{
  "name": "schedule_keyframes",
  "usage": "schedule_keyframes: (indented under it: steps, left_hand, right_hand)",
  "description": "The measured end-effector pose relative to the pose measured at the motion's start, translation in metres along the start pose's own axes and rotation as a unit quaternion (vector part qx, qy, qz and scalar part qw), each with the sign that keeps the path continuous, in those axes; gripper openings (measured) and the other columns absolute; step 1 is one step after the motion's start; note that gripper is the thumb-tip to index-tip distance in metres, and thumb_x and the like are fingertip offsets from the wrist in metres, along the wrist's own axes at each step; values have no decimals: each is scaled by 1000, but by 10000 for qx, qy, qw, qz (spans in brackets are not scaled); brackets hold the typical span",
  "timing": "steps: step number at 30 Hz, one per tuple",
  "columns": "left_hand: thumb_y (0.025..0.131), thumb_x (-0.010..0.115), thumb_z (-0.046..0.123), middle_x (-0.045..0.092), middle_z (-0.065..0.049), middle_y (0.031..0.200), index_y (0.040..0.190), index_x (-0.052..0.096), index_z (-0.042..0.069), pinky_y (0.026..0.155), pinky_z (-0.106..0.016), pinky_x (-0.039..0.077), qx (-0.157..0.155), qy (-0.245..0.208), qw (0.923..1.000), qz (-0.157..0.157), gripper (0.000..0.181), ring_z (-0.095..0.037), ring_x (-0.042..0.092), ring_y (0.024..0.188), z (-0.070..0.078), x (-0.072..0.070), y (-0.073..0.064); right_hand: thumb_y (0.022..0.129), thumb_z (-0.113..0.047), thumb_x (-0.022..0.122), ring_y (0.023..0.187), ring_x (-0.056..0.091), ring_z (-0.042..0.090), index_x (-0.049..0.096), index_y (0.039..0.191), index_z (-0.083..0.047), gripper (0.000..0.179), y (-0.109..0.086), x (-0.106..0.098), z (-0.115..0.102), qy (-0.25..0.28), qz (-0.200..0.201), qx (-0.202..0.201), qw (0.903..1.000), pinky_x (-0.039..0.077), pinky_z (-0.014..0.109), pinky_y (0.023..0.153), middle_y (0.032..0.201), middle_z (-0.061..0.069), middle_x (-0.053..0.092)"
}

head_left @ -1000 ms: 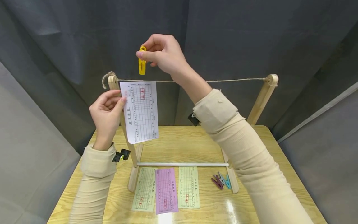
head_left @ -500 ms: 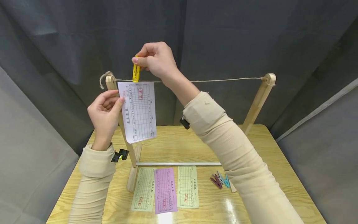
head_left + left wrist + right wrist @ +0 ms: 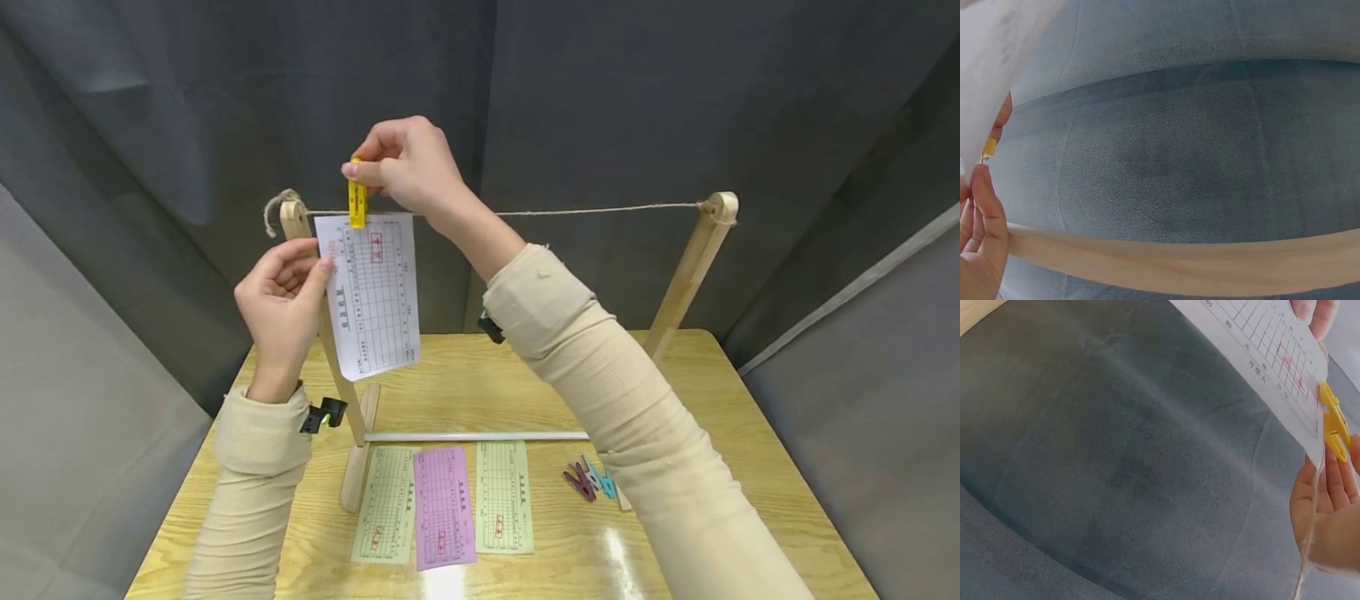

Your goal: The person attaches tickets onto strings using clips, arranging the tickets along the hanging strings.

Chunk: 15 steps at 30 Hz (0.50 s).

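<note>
My left hand pinches the left edge of a white printed paper form between thumb and fingers. That form hangs just under a thin twine line, near the line's left end. My right hand holds a yellow clothespin between thumb and fingers, pointing down. Its lower end overlaps the form's top edge at the line. From the right wrist, the yellow clothespin has its tips at the paper's edge beside the twine. In the left wrist view, the paper mostly hides the clothespin.
The twine runs between two wooden posts, joined low down by a pale bar. On the wooden table lie a green form, a purple form and another green form. Several clothespins lie to their right.
My right hand has come down and left with the yellow clothespin, from above the line onto the form's top edge. My left hand keeps its pinch on the form.
</note>
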<state>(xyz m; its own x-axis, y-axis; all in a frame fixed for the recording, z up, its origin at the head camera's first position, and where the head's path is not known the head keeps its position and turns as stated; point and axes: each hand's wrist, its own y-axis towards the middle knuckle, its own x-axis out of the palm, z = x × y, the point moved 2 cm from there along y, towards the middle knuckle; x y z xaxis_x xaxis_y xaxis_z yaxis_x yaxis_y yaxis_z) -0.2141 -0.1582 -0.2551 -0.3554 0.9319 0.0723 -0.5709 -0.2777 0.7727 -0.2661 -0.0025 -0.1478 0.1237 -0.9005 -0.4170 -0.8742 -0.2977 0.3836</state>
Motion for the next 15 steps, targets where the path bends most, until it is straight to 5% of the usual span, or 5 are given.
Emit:
schedule_keyframes:
  steps: [5,15]
  left_hand:
    - [77,67,-6,66,-5,72,93,64,-11,56,-15,47,-33,-6,9999,131,17,-7,61,61,0,0,1]
    - [78,66,-6,65,-19,74,94,64,-11,56,-16,48,65,76,9999,25,17,-6,61,63,-2,1,1]
  right_hand:
    - [83,-13,66,74,58,17,65,83,-3,11,-1,2,0,-127,-187,35,9997,45,24,67,81,5,64]
    - [79,-20,72,74,62,15,67,90,-5,19,-4,2,8,-203,-590,246,9977,49,25,68,83,2,67]
